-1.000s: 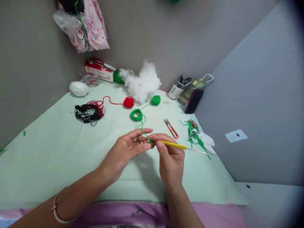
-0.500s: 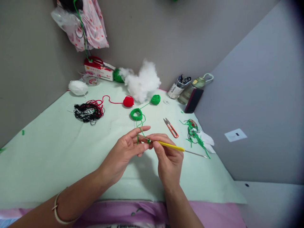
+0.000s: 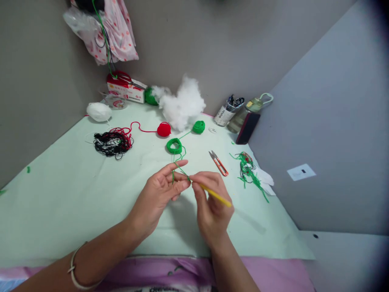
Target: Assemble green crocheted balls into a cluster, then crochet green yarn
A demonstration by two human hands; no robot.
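Note:
My right hand pinches a yellow-handled crochet hook, its tip at the fingers of my left hand. My left hand is half closed, thumb and fingers pinching a strand of green yarn that is looped over its forefinger. That strand runs up the table to a small green yarn ring and on to a little green ball. Both hands hover just above the pale green table cover.
Orange-handled snips lie right of the hands, and a heap of green yarn scraps beyond them. A red ball, a black and red yarn tangle, white stuffing, a white ball, a box and a pen cup are further back.
My right hand has turned the hook, so its handle end has swung down toward me. The left hand's fingers have curled in a little on the yarn.

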